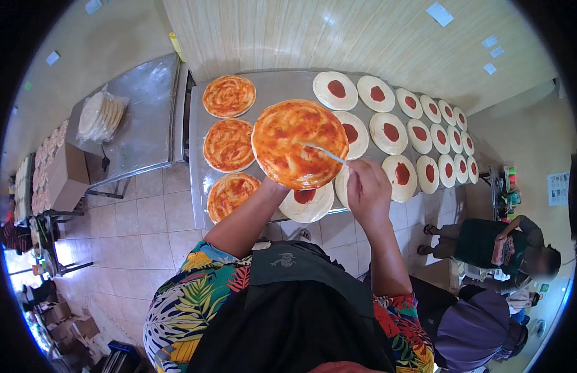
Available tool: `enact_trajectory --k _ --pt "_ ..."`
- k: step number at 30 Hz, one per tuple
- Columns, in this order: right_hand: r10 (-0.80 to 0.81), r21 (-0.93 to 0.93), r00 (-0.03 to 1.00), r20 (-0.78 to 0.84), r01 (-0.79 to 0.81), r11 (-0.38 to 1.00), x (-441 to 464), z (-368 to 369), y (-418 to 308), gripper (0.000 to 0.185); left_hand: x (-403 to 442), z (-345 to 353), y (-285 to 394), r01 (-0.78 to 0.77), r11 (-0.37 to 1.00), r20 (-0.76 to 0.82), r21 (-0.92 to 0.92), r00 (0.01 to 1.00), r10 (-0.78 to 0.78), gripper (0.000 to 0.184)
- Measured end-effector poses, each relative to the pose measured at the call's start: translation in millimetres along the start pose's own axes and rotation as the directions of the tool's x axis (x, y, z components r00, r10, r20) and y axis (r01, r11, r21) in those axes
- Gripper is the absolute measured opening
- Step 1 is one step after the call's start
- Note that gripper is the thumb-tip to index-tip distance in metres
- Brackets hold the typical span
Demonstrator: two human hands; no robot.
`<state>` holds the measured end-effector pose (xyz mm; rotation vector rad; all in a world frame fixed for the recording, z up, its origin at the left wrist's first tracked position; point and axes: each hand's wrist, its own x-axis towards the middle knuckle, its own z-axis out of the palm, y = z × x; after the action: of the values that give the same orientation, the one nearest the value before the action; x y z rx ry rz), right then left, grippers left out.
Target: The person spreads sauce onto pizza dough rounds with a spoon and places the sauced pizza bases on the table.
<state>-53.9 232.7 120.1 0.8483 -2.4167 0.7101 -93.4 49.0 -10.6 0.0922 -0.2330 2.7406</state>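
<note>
The steel table's (285, 84) near edge runs just ahead of the person, with tiled floor (139, 227) at 9 o'clock. At 12, the sauce-covered round base (299, 140) is held above the table on the left hand (275, 188); its fingers are hidden underneath, so their pose cannot be told. At 1, the right hand (370, 191) grips a pale utensil (329, 153) over the sauce. Three sauced bases (228, 145) line 11 o'clock; red-dabbed bases (388, 133) crowd 12 to 2. Farther off stand a second table (153, 133) at 10 and another person (481, 242) at 3.
</note>
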Motion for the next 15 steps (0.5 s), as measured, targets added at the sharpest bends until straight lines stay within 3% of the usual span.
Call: enact_trajectory --k 5,6,8,11,13,15 --pt "0.223 0.139 0.974 0.043 -0.227 0.964 5 17 9 0.02 2 -12 11 0.064 0.997 -0.035 -0.037 0.997 -0.066 0.051" --pt "0.228 0.13 0.973 0.038 -0.231 0.964 7 21 13 0.02 5 -7 13 0.066 0.998 0.054 0.007 0.996 -0.066 0.051" --pt "0.444 0.3 0.893 0.07 -0.444 0.844 6 29 18 0.018 9 -4 14 0.068 0.997 0.135 0.045 0.988 -0.074 0.051" --pt "0.564 0.242 0.822 0.084 -0.566 0.788 10 28 17 0.014 17 -9 18 0.093 0.992 0.056 -0.087 0.994 -0.088 0.051" --pt "0.576 0.22 0.812 0.093 -0.581 0.784 0 40 32 0.013 22 -16 19 -0.009 0.984 0.131 0.178 0.991 -0.015 0.045" --pt "0.591 0.197 0.8 0.103 -0.599 0.776 -3 46 33 0.012 27 -22 19 0.012 0.987 0.116 0.161 0.993 -0.031 0.045"
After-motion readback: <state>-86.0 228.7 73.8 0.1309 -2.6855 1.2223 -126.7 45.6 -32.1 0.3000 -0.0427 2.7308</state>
